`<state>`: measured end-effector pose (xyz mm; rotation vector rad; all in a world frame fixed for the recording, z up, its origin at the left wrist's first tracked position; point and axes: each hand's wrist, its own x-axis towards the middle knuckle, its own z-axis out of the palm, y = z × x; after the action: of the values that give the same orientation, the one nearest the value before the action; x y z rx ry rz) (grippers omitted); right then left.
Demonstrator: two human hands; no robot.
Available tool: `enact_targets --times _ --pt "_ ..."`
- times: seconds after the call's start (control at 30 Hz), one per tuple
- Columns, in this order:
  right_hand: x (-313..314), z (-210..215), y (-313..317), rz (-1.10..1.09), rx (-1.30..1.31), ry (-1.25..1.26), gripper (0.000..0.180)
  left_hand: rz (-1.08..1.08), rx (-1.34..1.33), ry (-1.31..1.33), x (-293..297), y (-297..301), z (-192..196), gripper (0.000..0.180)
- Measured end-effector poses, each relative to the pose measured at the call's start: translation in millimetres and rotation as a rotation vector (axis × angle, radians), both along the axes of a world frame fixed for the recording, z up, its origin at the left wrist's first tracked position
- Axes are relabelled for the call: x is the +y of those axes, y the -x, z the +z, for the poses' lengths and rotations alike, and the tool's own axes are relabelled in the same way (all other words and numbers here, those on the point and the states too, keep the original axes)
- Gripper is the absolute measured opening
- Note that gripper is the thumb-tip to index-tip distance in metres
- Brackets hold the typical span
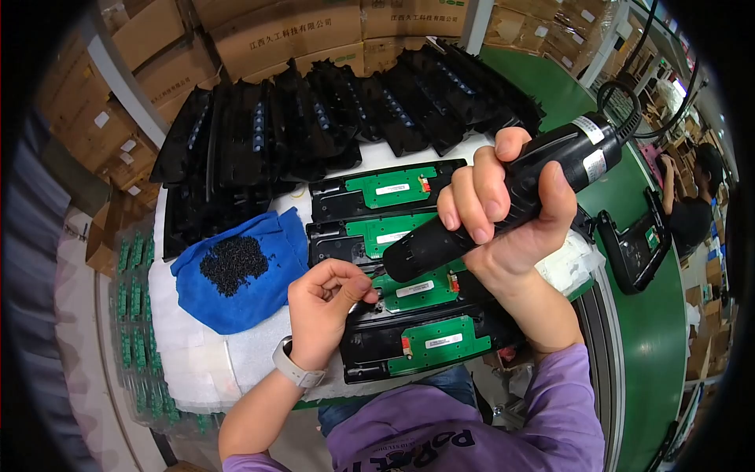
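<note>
My right hand (503,212) grips a black electric screwdriver (550,177), its tip pointing down-left at a row of black plastic housings with green circuit boards (393,187). The screwdriver's nose hangs over the third board (421,287). My left hand (322,303) pinches its fingertips together at that board's left end, right by the tool's tip; whether a screw sits between the fingers is too small to tell. A fourth board (440,346) lies nearest me.
A blue cloth (267,244) carrying a pile of small black screws (233,263) lies left of the boards. Stacked black housings (314,118) and cardboard boxes (275,31) fill the back. A green conveyor (653,315) with one housing runs on the right, another person beyond it.
</note>
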<state>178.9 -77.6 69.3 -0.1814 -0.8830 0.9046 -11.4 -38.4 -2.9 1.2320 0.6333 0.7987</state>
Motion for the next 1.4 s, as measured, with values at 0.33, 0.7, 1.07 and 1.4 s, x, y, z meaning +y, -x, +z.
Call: enact_targets --times 0.33,0.7,1.07,1.4 --pt "18 10 18 0.004 -0.025 0.109 0.033 -0.025 -0.028 -0.095 7 11 6 0.010" --pt "76 0 34 -0.166 -0.575 0.259 0.023 0.423 1.305 -1.097 74 99 25 0.024" --pt "91 3 39 -0.202 -0.606 0.304 0.019 0.436 1.171 -1.024 80 89 20 0.004" --pt "100 1 43 -0.126 -0.704 0.275 0.017 0.475 0.708 -0.764 82 81 20 0.011"
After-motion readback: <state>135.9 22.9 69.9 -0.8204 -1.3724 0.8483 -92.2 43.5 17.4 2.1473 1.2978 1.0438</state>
